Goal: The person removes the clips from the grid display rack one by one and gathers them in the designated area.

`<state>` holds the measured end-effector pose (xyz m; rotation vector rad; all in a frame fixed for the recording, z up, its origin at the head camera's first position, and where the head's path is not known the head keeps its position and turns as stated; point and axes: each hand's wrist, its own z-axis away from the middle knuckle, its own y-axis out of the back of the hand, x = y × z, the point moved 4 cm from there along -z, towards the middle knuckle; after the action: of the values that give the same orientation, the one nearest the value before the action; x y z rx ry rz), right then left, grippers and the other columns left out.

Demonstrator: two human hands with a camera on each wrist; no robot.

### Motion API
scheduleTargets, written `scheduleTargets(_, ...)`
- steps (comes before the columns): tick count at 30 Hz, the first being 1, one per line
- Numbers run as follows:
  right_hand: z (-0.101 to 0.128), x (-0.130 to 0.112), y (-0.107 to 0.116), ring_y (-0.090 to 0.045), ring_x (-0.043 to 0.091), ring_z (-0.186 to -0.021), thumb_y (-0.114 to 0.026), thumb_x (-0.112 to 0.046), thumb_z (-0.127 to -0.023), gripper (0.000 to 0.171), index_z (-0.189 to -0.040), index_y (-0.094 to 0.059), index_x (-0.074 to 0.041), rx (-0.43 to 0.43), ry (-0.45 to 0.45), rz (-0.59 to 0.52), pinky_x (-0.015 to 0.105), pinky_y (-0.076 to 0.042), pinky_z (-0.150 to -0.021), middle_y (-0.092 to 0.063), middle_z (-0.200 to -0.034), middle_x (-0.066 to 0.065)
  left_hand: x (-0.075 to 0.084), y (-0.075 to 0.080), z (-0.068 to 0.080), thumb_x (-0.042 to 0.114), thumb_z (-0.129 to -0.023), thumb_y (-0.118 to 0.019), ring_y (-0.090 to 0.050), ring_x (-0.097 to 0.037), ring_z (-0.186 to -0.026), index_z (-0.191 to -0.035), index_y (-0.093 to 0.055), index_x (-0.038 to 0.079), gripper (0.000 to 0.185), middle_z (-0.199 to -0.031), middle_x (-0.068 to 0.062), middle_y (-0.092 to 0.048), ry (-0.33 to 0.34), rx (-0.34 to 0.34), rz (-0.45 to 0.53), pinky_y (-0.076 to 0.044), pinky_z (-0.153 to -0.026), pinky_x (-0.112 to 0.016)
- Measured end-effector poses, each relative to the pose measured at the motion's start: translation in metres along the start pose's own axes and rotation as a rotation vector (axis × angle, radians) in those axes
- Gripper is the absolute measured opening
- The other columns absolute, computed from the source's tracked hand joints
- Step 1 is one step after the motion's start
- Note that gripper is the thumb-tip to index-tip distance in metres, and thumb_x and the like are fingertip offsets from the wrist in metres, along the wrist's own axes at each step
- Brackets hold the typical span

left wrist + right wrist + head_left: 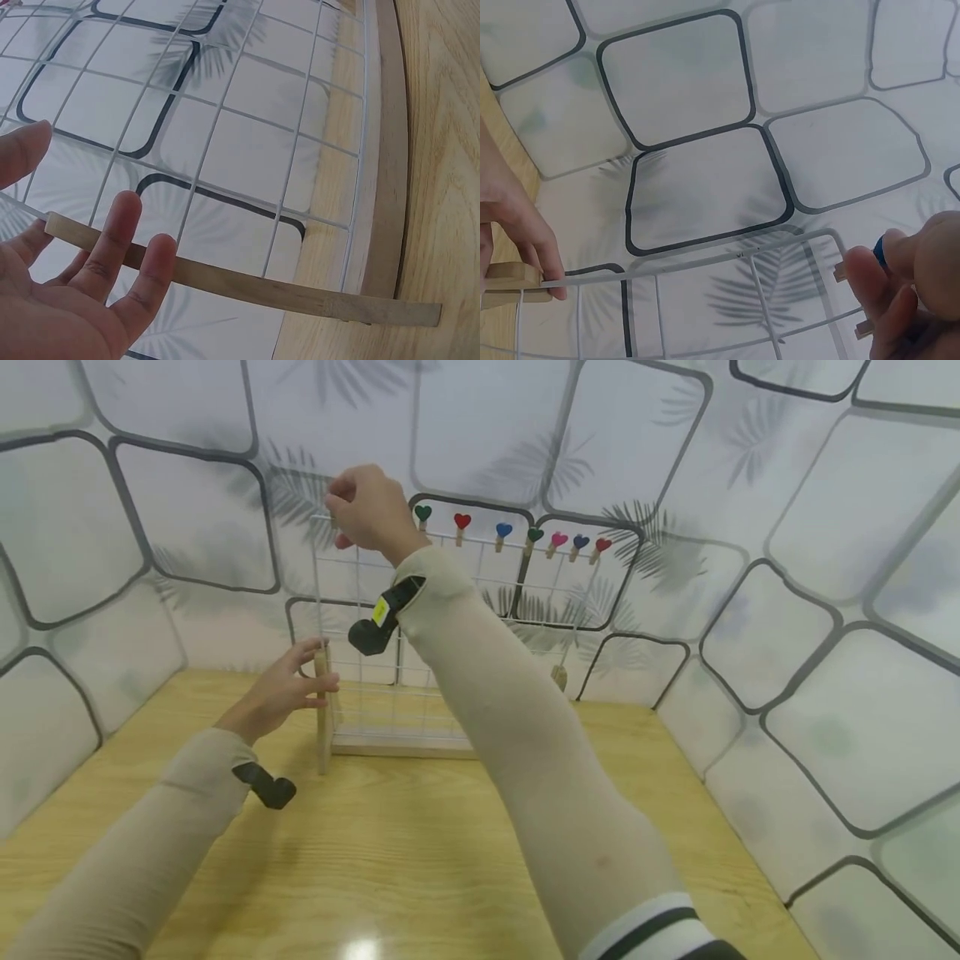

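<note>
- Two hands are on a white wire grid rack [420, 635] that stands upright at the far side of the wooden table [420, 852], close to the padded back wall [750, 485].
- The left hand [283, 687] rests on the wooden post [323, 710] at the rack's left edge, fingers pretty much straight and relaxed. The left wrist view shows them lying flat across the post, not wrapped round it.
- The right hand [367, 510] is up at the rack's top left corner, fingers curled and pinching a small clothespin [868, 289] against the top wire. In the right wrist view you can see a blue bit of the pin between the fingertips and wooden legs poking out below.
- Seven more heart-topped pins [504, 535] are clipped along the top wire to the right of that hand: dark green, red, blue, green, pink, navy, red.
- A wooden base strip [405, 747] runs along the bottom of the rack, sitting on the table.
- Both arms are in beige sleeves [525, 735].
</note>
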<state>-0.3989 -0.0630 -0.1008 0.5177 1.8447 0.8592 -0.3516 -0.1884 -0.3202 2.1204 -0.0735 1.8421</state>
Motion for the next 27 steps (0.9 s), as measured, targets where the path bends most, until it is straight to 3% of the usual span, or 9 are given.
scheduleTargets(4, 0.000, 0.001, -0.001, -0.061, 0.004, -0.063, -0.055, -0.028, -0.092, 0.017, -0.107, -0.059, -0.021, 0.068, -0.016, 0.010, 0.016, -0.046, -0.065, -0.058, -0.095, -0.010, -0.001, -0.002, -0.003, 0.022, -0.091, -0.057, -0.055, -0.021, -0.102, -0.147, -0.003, 0.014, 0.078, -0.149, -0.017, 0.009, -0.007, -0.001, 0.000, -0.042, -0.091, -0.046)
scheduleTargets(10, -0.001, 0.000, -0.004, -0.059, 0.002, -0.061, -0.055, -0.025, -0.092, 0.008, -0.098, -0.058, -0.021, 0.147, -0.018, 0.082, 0.018, -0.045, -0.059, -0.058, -0.091, -0.009, -0.002, -0.001, -0.003, 0.022, -0.091, -0.057, -0.056, -0.020, -0.100, -0.147, -0.005, 0.013, 0.077, -0.149, -0.017, 0.008, -0.017, -0.002, 0.005, -0.042, -0.091, -0.046)
scheduleTargets(15, -0.001, 0.002, -0.011, -0.060, 0.003, -0.060, -0.056, -0.022, -0.091, 0.005, -0.096, -0.058, -0.022, 0.175, -0.008, -0.087, 0.018, -0.046, -0.055, -0.060, -0.085, -0.011, -0.005, 0.002, 0.001, 0.020, -0.091, -0.057, -0.057, -0.014, -0.097, -0.147, -0.003, 0.011, 0.078, -0.149, -0.018, 0.008, -0.013, -0.003, 0.016, -0.041, -0.092, -0.047)
scheduleTargets(18, -0.001, 0.001, -0.010, -0.061, 0.006, -0.060, -0.057, -0.021, -0.091, 0.007, -0.098, -0.058, -0.022, 0.169, 0.024, -0.218, 0.018, -0.047, -0.055, -0.060, -0.085, -0.010, -0.003, 0.003, 0.001, 0.019, -0.092, -0.056, -0.057, -0.012, -0.096, -0.147, -0.002, 0.012, 0.077, -0.149, -0.019, 0.008, -0.030, -0.007, 0.006, -0.041, -0.092, -0.047)
scheduleTargets(21, 0.003, 0.001, -0.005, -0.062, 0.009, -0.063, -0.057, -0.020, -0.091, 0.011, -0.102, -0.059, -0.020, 0.126, 0.077, -0.323, 0.019, -0.048, -0.057, -0.060, -0.090, -0.010, -0.001, 0.003, 0.000, 0.021, -0.092, -0.055, -0.056, -0.019, -0.102, -0.147, -0.001, 0.013, 0.077, -0.149, -0.018, 0.009, -0.034, -0.020, -0.015, -0.041, -0.092, -0.046)
scheduleTargets(27, 0.019, 0.014, 0.004, -0.063, 0.017, -0.072, -0.058, -0.020, -0.090, 0.016, -0.105, -0.059, -0.014, -0.009, 0.156, -0.368, 0.024, -0.047, -0.058, -0.062, -0.095, -0.003, 0.001, 0.000, 0.000, 0.027, -0.093, -0.054, -0.049, -0.031, -0.113, -0.147, -0.001, 0.012, 0.077, -0.149, -0.019, 0.008, -0.028, -0.029, -0.027, -0.041, -0.093, -0.047)
